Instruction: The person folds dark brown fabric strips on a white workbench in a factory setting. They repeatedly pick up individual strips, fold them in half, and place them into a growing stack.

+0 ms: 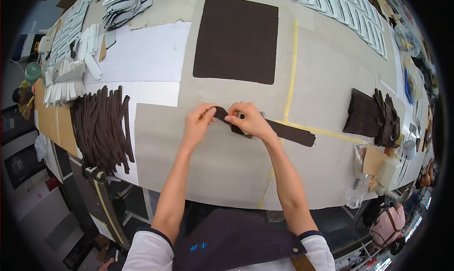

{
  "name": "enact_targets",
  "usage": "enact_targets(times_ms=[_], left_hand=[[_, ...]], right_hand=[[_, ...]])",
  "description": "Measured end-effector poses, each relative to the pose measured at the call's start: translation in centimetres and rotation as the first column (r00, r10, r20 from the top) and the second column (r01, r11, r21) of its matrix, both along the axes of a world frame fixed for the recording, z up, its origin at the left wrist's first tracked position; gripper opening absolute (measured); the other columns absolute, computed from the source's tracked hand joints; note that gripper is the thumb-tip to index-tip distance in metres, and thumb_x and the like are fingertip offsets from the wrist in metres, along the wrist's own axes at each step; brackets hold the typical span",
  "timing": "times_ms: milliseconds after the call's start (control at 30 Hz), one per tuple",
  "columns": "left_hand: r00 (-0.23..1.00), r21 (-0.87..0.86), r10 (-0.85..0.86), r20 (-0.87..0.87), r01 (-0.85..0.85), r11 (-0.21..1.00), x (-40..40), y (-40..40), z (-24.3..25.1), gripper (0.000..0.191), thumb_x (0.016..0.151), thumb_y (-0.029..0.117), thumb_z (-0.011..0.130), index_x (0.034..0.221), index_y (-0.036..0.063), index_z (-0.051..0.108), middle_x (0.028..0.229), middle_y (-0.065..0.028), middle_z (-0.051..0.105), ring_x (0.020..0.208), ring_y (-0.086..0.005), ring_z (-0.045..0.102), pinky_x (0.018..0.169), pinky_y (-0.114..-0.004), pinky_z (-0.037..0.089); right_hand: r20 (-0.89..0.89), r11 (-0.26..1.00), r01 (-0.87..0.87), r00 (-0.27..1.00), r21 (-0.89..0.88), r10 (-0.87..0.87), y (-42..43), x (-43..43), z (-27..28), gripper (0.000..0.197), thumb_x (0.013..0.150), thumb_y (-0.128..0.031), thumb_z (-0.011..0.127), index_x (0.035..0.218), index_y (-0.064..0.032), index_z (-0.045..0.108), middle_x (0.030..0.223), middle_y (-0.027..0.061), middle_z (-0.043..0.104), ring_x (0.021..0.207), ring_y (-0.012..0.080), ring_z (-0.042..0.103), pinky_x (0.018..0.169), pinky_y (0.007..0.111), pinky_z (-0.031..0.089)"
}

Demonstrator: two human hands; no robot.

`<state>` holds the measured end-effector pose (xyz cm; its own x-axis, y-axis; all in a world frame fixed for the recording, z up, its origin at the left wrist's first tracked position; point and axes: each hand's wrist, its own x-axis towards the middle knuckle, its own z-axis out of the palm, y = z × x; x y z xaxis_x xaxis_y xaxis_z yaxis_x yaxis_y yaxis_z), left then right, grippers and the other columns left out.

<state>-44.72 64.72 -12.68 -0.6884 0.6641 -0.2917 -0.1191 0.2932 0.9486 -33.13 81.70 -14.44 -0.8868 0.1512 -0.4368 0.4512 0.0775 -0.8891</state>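
Note:
A dark brown strip [221, 114] of leather or fabric is held between both hands above the work table. The fingertips of my left hand [199, 121] pinch its left end. My right hand [250, 119] grips the strip a little to the right, where it bends and partly hides under the fingers. Beneath and right of my right hand, flat dark brown strips [292, 133] lie on the grey board, crossing a yellow tape line [291, 75]. Farther up lies a dark brown rectangular sheet [236, 40].
A pile of dark brown strips [101, 129] lies at the left, with white strip bundles [65, 81] behind it. Folded dark brown pieces [370, 118] sit at the right, near a white plastic container [389, 173]. Rows of pale cut pieces [340, 13] cover the far right. A person in pink [388, 225] is at lower right.

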Motion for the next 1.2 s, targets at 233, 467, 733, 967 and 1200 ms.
enact_targets(times_ms=[233, 467, 733, 967, 1200], left_hand=[[0.995, -0.066, -0.095, 0.01, 0.095, 0.993, -5.3, 1.4, -0.2, 0.016, 0.093, 0.012, 0.067, 0.104, 0.0015, 0.072, 0.085, -0.0001, 0.061, 0.07, -0.0081, 0.056, 0.064, -0.024, 0.048], [0.985, -0.031, 0.162, 0.059, -0.16, 0.987, -6.4, 1.4, 0.0, 0.019, 0.091, 0.012, 0.071, 0.104, -0.0014, 0.071, 0.08, -0.0014, 0.067, 0.066, -0.0073, 0.058, 0.061, -0.023, 0.048], [0.931, -0.135, 0.35, 0.106, -0.335, 0.932, -9.6, 0.9, -4.4, 0.02, 0.091, 0.017, 0.071, 0.102, -0.0001, 0.071, 0.082, 0.0007, 0.064, 0.069, -0.0073, 0.057, 0.06, -0.023, 0.044], [0.94, -0.29, 0.307, -0.148, -0.338, 0.895, -8.7, 3.4, -5.5, 0.02, 0.091, 0.022, 0.071, 0.096, 0.0023, 0.069, 0.08, -0.0003, 0.064, 0.069, -0.0077, 0.056, 0.062, -0.025, 0.048], [0.921, -0.265, 0.332, -0.206, -0.379, 0.887, -8.5, 3.7, -6.1, 0.021, 0.091, 0.022, 0.072, 0.094, 0.002, 0.068, 0.078, 0.0004, 0.063, 0.068, -0.0074, 0.054, 0.061, -0.024, 0.047]], right_hand=[[-0.339, 0.937, 0.348, 0.884, 0.017, -0.322, 1.3, -1.8, 1.3, 0.016, 0.084, -0.018, 0.07, 0.086, -0.004, 0.062, 0.11, 0.0079, 0.061, 0.102, 0.0226, 0.056, 0.093, 0.039, 0.044], [0.076, 0.926, 0.186, 0.982, -0.328, -0.171, 0.9, -4.9, 2.3, 0.025, 0.088, -0.024, 0.073, 0.093, -0.001, 0.065, 0.077, -0.0008, 0.059, 0.075, 0.0076, 0.052, 0.07, 0.027, 0.042], [0.076, 0.85, 0.527, 0.847, 0.02, -0.526, 5.1, 3.3, -1.5, 0.02, 0.09, -0.021, 0.073, 0.092, -0.002, 0.065, 0.069, -0.004, 0.054, 0.063, 0.0044, 0.049, 0.057, 0.023, 0.04], [0.014, 0.504, 0.862, 0.504, 0.046, -0.863, 5.1, 2.6, -3.9, 0.019, 0.095, -0.02, 0.065, 0.093, -0.0009, 0.065, 0.068, -0.0024, 0.056, 0.06, 0.0051, 0.05, 0.051, 0.022, 0.039], [-0.132, 0.455, 0.832, 0.514, 0.317, -0.848, 6.1, 0.8, -5.4, 0.02, 0.095, -0.018, 0.064, 0.091, 0.0016, 0.066, 0.069, 0.0051, 0.06, 0.06, 0.0127, 0.053, 0.056, 0.03, 0.045]])
